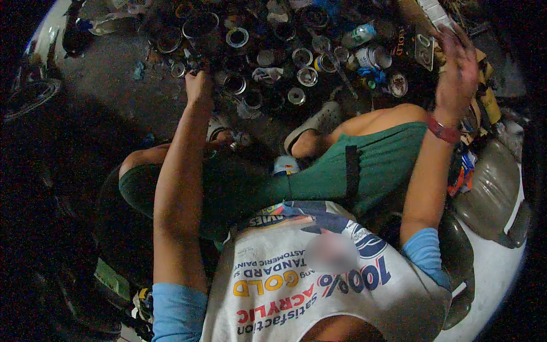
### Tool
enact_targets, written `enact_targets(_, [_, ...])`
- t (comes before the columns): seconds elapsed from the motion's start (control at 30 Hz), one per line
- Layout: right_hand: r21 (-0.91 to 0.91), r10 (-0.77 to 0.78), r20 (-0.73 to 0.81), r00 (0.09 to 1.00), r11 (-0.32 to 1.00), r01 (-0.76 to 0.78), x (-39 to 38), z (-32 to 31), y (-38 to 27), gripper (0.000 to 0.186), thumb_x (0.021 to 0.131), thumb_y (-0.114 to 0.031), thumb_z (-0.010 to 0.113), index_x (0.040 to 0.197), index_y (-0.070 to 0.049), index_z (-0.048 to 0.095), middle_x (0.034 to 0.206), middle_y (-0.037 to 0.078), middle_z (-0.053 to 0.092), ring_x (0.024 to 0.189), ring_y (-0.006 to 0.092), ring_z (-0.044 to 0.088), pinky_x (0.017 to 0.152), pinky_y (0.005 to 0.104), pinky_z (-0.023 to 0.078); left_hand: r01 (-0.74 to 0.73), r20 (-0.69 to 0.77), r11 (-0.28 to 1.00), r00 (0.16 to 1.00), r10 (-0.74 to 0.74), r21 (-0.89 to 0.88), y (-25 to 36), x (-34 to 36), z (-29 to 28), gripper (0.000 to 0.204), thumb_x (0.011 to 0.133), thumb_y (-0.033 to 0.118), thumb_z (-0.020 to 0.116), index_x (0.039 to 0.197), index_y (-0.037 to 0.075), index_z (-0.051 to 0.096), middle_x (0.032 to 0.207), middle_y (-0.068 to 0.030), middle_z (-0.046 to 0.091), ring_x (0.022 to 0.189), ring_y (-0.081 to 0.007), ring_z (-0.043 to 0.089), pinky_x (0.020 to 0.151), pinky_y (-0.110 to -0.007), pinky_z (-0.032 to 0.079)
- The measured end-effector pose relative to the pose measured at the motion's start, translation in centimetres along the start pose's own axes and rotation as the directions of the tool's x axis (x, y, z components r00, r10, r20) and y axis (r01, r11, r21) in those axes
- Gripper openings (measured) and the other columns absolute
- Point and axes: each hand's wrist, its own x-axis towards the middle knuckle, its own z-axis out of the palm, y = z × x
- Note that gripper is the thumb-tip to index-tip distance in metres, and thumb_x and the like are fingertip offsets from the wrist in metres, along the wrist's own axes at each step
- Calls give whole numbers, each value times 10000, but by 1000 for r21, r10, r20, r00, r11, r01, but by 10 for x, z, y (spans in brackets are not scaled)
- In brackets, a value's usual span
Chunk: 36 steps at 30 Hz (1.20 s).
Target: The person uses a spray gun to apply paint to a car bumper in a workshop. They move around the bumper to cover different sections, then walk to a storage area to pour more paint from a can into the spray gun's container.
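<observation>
My left hand (198, 88) reaches out over the dark floor, its fingers closed around a small dark object that I cannot make out in the dim light. Close by it are a small round tin (178, 69) and a larger open can (234, 83). On the other side, my right hand (457, 71) is raised with its fingers stretched out and slightly blurred, and nothing shows in its grasp. Beside that hand stand a dark box with a pale label (424, 51) and some brown cardboard (488, 85). A red band circles my right wrist.
Many open paint cans (237, 37) crowd the floor beyond my feet. Among them lie a white can on its side (374, 57), a blue-and-white bottle (359, 35) and a crumpled rag (268, 74). A grey padded seat (493, 182) is at right.
</observation>
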Motion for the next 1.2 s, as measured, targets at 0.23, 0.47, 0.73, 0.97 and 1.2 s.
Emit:
enact_targets(0.23, [17,19,500,866,999,-32,-20,124,-11,368,1013,-236,713,1298,-12,644,1089,91,714,1013,222,689,897,377,560,129,200,990,970,-137,54,-90,29,-58,699,930,386,770,1372,10,381,1129,-106,623,943,-235,644,728,-413,554])
enact_targets(0.47, [-53,-110,600,792,983,177,-51,185,-6,416,988,-267,731,1320,-41,623,992,110,681,914,234,672,839,405,547,64,218,996,973,-77,69,-266,91,-73,611,928,211,732,1373,72,336,1084,-84,587,862,-183,597,681,-363,513])
enact_targets(0.73, [-39,-233,529,816,954,297,-64,176,16,411,981,-267,732,1294,-24,622,993,129,666,895,265,660,808,412,536,-100,388,995,916,104,-32,-385,102,-87,631,897,97,715,1373,74,303,1018,-57,549,826,-140,582,678,-316,512])
enact_targets(0.97, [7,-303,492,816,939,344,-69,174,0,412,977,-259,737,1280,-5,622,1021,143,675,922,278,669,835,413,548,-166,399,947,916,44,275,-385,56,-118,737,903,41,719,1432,28,206,1201,-119,605,1021,-190,627,837,-337,526])
enact_targets(1.2, [-119,-192,547,815,946,303,-60,158,5,416,968,-246,733,1287,-1,629,1083,171,697,988,317,689,867,427,560,339,513,939,817,-264,-57,-296,4,-48,736,947,271,713,1500,36,287,1328,-131,589,1187,-230,582,1020,-364,465])
